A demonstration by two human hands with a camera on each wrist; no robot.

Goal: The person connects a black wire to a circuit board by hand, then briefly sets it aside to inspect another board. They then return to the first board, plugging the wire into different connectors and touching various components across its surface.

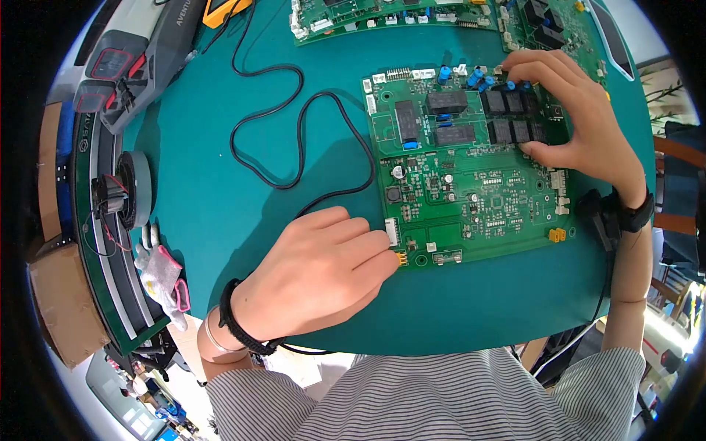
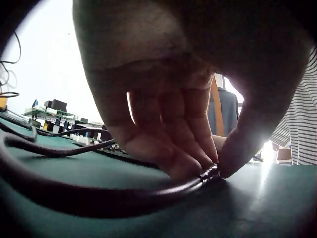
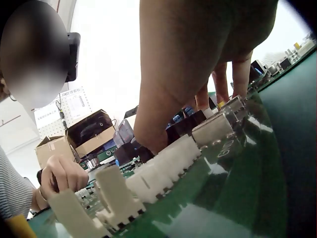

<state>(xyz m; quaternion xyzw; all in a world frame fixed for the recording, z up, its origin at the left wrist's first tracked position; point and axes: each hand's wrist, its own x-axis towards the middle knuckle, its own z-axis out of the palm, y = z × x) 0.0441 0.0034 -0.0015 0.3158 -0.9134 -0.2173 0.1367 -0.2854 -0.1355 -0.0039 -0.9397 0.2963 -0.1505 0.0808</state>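
A green circuit board (image 1: 441,213) lies on the green table. My left hand (image 1: 316,268), knuckles up, is at its lower left corner, beside a white connector (image 1: 392,231) and a yellow one. In the left wrist view, its thumb and fingertips pinch the end of a black cable (image 2: 99,201) close to the table. From above, the hand hides that end. My right hand (image 1: 588,121) grips the board's upper right part across the black relays (image 1: 507,117), thumb at their lower side and fingers near the top edge. White connectors (image 3: 158,173) stand close by in the right wrist view.
More circuit boards (image 1: 390,15) lie along the back, with a phone (image 1: 610,37) at the back right. The cable loops left of the board. A glove (image 1: 158,275), a round grey object (image 1: 136,189) and a cardboard box (image 1: 66,312) are at the left.
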